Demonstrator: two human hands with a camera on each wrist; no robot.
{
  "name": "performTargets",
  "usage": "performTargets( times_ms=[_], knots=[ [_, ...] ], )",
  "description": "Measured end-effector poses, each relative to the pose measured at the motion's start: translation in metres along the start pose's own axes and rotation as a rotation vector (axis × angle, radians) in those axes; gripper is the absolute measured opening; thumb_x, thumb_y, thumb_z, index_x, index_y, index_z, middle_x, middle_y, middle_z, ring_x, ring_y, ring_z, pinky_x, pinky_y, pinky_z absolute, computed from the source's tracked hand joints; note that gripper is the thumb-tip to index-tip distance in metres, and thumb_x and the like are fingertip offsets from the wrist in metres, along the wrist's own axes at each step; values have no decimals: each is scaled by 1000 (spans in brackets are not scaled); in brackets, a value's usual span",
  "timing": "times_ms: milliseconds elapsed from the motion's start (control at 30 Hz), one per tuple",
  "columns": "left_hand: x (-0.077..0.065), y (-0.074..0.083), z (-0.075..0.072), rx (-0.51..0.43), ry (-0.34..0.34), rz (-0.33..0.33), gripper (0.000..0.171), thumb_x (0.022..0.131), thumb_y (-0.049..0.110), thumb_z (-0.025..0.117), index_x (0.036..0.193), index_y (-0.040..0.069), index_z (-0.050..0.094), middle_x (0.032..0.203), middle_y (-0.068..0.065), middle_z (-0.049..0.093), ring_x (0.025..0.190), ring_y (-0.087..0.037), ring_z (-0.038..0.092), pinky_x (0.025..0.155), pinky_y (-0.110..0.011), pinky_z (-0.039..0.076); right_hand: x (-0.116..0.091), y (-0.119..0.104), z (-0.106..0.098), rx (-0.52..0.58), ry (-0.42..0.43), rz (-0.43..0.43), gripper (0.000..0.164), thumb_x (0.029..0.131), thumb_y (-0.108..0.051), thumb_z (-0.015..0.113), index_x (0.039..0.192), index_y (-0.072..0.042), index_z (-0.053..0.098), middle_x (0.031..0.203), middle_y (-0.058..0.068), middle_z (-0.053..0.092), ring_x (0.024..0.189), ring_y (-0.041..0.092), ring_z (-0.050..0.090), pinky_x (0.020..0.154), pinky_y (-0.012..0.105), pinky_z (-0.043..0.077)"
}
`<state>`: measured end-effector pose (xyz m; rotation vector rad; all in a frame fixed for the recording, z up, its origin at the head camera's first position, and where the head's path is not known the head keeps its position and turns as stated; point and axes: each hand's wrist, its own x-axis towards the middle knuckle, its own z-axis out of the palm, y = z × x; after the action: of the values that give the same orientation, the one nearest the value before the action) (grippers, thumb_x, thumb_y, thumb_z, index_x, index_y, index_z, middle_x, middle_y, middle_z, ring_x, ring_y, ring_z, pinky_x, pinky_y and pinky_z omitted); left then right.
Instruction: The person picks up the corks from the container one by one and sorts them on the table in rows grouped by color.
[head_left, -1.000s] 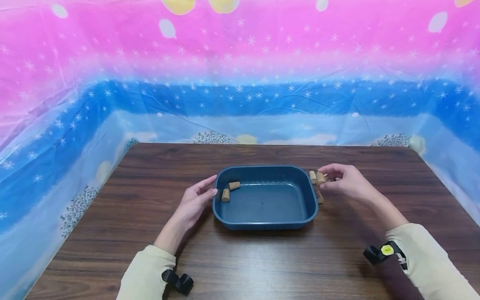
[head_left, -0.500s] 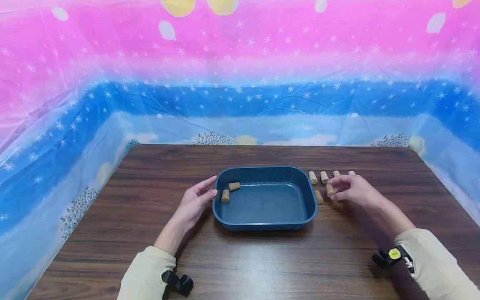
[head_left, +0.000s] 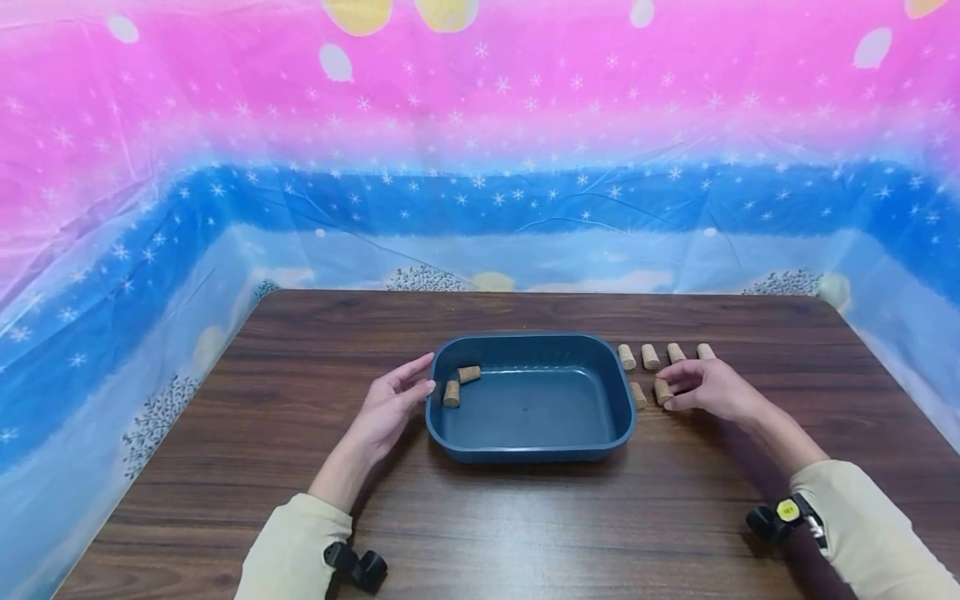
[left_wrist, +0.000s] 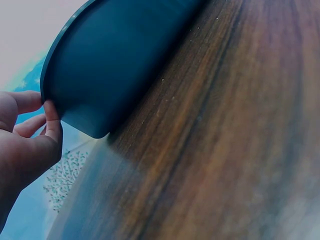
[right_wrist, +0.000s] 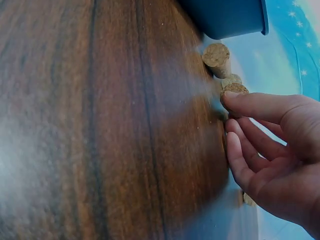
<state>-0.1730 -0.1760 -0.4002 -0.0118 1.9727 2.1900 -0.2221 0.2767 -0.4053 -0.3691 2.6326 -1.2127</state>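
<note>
My right hand (head_left: 716, 390) pinches a cork stopper (head_left: 662, 392) between thumb and fingers, low at the tabletop to the right of a dark blue plastic tub (head_left: 528, 454). Just left of it another cork (head_left: 637, 395) stands close to the tub's wall. Behind these, several corks (head_left: 649, 357) form a row. Two corks lie inside the tub at its left end, one a darker cork (head_left: 469, 374). My left hand (head_left: 386, 408) touches the tub's left side with thumb and fingertips; in the left wrist view these fingertips (left_wrist: 49, 106) meet the rim.
The brown wood-grain table (head_left: 480, 533) has its far edge just behind the tub and the corks. A pink and blue patterned cloth (head_left: 480, 200) surrounds the table at the back and sides. Black straps with cameras (head_left: 356, 567) sit on both sleeves.
My right hand has moved from the back row toward the front, and the cork in it has come down beside the front cork. The left hand and the tub have stayed in place.
</note>
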Motion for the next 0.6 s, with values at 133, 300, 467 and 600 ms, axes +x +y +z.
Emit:
performTargets(
  times_ms=[133, 300, 467, 600],
  knots=[
    [0, 0, 0, 6, -3, 5, 49, 98, 2, 52, 146, 3, 41, 146, -15, 38, 127, -30, 43, 107, -41, 34, 0, 2, -1, 8, 9, 18, 44, 78, -6, 78, 116, 8, 63, 100, 13, 67, 91, 22, 61, 70, 26, 50],
    [0, 0, -1, 21, 1, 5, 49, 99, 3, 52, 146, 4, 40, 147, -14, 37, 128, -30, 42, 107, -41, 33, 2, 4, 0, 4, 4, 8, 44, 78, -8, 79, 116, 7, 63, 103, 14, 67, 97, 26, 61, 72, 26, 51],
    [-1, 0, 0, 14, 2, -1, 49, 99, 2, 51, 146, 4, 41, 147, -13, 37, 127, -29, 42, 107, -40, 34, 3, 4, 0, -1, -9, 10, 44, 76, -7, 80, 115, 7, 64, 102, 13, 66, 98, 27, 59, 72, 26, 51],
    [-1, 0, 0, 16, 0, 1, 49, 99, 2, 51, 146, 4, 41, 147, -13, 37, 128, -28, 42, 107, -40, 34, 3, 3, 0, -1, -22, 16, 44, 75, -8, 81, 114, 6, 64, 101, 11, 65, 96, 24, 58, 71, 27, 51]
  ],
)
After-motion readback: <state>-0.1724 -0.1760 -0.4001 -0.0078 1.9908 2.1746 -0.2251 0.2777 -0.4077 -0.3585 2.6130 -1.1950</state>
